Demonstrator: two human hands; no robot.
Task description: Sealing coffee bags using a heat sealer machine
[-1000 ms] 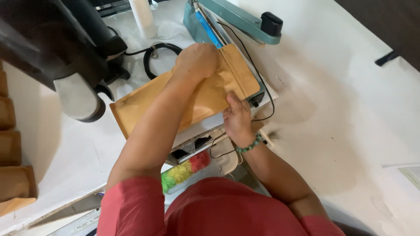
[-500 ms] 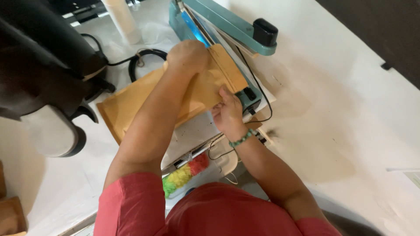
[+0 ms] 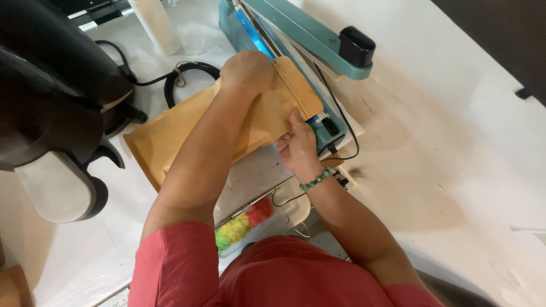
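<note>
While my hands grip it, left hand (image 3: 245, 71) at the far end, right hand (image 3: 297, 149) at the near corner, the brown envelope (image 3: 170, 133) has slid further into the teal sealer (image 3: 296, 31); surface (image 3: 455, 142) unchanged.

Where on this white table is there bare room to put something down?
The widest bare patch of white table lies right of the teal heat sealer, beyond the right hand. It is crowded to the left: the brown paper bag under the left hand, the coiled black cable and the black machine.
</note>
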